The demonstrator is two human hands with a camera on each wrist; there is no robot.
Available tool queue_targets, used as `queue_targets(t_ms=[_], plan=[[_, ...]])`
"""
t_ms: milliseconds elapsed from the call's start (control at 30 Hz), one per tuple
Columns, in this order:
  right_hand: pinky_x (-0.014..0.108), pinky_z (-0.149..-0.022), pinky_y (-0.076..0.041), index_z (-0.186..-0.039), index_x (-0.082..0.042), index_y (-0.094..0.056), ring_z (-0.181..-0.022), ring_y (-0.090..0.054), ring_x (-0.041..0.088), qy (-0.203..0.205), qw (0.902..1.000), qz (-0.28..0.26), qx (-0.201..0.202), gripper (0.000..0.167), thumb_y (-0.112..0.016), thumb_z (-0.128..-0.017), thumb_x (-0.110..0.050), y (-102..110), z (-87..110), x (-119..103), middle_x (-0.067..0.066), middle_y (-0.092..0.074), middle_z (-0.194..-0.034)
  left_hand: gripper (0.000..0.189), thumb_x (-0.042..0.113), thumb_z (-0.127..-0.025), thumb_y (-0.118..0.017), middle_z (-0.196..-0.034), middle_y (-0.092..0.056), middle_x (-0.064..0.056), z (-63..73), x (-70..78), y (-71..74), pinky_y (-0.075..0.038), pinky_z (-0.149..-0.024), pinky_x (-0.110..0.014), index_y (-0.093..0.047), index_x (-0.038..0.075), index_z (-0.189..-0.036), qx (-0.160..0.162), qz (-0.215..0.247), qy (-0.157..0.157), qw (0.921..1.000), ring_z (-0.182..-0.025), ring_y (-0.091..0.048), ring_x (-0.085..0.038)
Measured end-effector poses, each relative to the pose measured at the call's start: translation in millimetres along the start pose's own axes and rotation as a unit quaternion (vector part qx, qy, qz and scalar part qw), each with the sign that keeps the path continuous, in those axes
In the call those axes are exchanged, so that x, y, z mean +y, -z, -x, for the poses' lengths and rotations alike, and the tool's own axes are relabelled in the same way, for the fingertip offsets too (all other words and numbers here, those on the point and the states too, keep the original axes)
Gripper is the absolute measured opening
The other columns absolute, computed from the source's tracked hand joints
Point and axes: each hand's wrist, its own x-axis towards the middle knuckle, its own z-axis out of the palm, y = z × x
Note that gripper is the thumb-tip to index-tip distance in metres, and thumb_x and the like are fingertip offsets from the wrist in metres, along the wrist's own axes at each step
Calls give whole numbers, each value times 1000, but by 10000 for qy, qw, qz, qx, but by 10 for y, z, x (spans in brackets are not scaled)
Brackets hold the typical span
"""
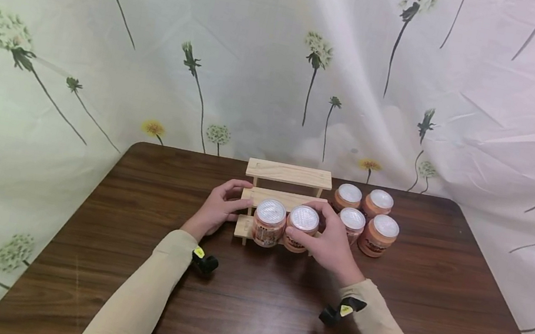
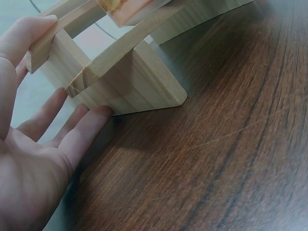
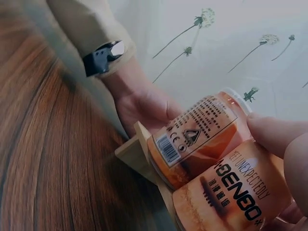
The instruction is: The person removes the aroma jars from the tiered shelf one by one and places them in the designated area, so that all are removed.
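A three-tier wooden step rack (image 1: 289, 173) stands at the back of the table. Two orange-labelled jars with pale lids sit side by side on its lowest step: a left jar (image 1: 269, 224) and a right jar (image 1: 300, 233). My right hand (image 1: 331, 244) holds the right jar, thumb at the front and fingers behind it; dark lettering shows on that jar (image 3: 231, 187) in the right wrist view. My left hand (image 1: 217, 209) grips the rack's left end by the middle step. In the left wrist view its lower fingers touch the side panel (image 2: 130, 86).
Several more jars of the same kind (image 1: 378, 237) stand grouped to the right of the rack, close to my right hand. Behind the brown wooden table (image 1: 241, 317) hangs a pale cloth (image 1: 268, 42) printed with dandelions.
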Motion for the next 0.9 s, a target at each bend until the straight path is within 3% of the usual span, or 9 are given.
queue_targets(t_ms=[200, 633, 900], plan=[[37, -87, -53, -125, -9, -61, -100, -64, 22, -146, 9997, -151, 115, 53, -92, -82, -15, -10, 23, 4, 8, -67, -115, 46, 16, -99, -76, -149, -45, -15, 5, -1, 3, -63, -79, -39, -60, 14, -142, 11, -91, -6, 10000, -117, -62, -25], [46, -94, -52, -121, -8, -59, -102, -64, 24, -20, 9994, -339, 90, 54, -93, -80, -12, 2, 78, -10, 9, -66, -111, 47, 16, -99, -76, -149, -48, -16, -8, -10, 8, -64, -81, -40, -59, 14, -143, -10, -31, 13, 10000, -116, -64, -24], [31, -92, -52, -120, -8, -60, -102, -64, 23, 84, 9990, -428, 37, 55, -95, -78, -10, 64, 131, -68, 9, -67, -111, 47, 17, -98, -77, -149, -46, -15, -6, -7, 12, -64, -80, -41, -60, 15, -142, -40, 9, 9, 10000, -115, -63, -25]])
